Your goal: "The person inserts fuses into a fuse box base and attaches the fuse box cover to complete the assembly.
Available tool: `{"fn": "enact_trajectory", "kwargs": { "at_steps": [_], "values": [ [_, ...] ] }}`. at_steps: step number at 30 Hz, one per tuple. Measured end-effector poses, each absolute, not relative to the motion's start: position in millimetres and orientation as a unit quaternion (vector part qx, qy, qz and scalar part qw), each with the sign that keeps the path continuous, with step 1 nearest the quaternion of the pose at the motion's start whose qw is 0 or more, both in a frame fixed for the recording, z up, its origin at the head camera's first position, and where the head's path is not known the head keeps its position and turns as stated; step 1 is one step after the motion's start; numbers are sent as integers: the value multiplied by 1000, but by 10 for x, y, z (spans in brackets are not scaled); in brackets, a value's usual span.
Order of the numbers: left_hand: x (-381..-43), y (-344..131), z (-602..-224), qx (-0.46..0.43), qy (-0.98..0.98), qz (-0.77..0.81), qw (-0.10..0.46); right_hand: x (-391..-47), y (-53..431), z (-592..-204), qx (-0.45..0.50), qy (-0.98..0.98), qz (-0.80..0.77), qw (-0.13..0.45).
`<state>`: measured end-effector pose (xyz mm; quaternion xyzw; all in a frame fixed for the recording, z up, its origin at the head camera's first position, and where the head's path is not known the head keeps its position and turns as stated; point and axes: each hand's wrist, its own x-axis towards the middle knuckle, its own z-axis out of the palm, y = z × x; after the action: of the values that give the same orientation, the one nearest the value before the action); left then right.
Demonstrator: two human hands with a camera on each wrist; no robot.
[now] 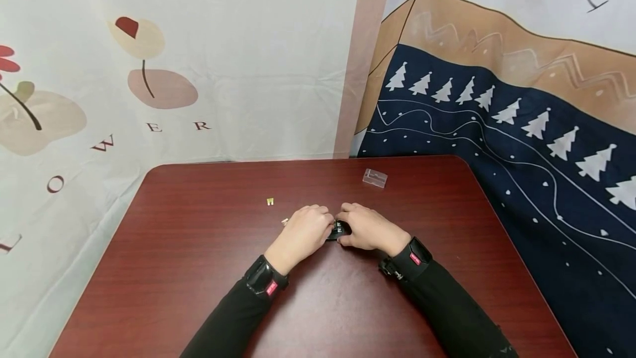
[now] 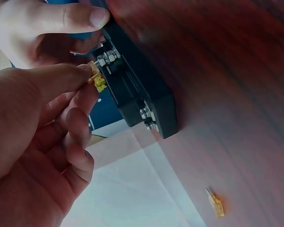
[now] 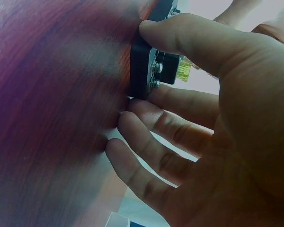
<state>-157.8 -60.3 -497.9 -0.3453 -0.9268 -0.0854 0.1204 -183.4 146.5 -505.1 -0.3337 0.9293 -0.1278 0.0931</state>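
Note:
A small black fuse block (image 2: 139, 85) with metal screw terminals rests on the table between both hands. My left hand (image 1: 303, 236) pinches a yellow blade fuse (image 2: 100, 84) between thumb and forefinger, right at the block's raised middle part. The fuse's lower end is hidden there. On the other side, my right hand (image 1: 370, 228) steadies the block, thumb on one long edge and forefinger along the opposite edge. Its other fingers (image 3: 137, 165) are spread, with their tips at the tabletop. Just beyond the left hand lies a second blade fuse (image 1: 285, 221).
Another yellow blade fuse (image 1: 270, 201) lies farther back on the left. A clear plastic box (image 1: 375, 178) sits near the far edge of the reddish-brown table (image 1: 199, 258). Printed cloths (image 1: 268, 59) hang behind the table.

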Motion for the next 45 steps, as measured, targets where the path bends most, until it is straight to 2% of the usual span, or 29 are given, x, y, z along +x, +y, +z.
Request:
{"fn": "enact_trajectory", "kwargs": {
  "at_steps": [27, 35, 45],
  "values": [
    [-1551, -537, -5004, -339, -930, -89, 112, -1832, 1466, -5035, -331, 929, -128, 100],
    [-1545, -516, -5009, -336, -930, -84, 124, -1851, 1474, -5063, -339, 928, -125, 88],
    [-1539, -508, -5022, -333, -931, -76, 126, -1860, 1486, -5063, -331, 929, -129, 104]
  ]
}}
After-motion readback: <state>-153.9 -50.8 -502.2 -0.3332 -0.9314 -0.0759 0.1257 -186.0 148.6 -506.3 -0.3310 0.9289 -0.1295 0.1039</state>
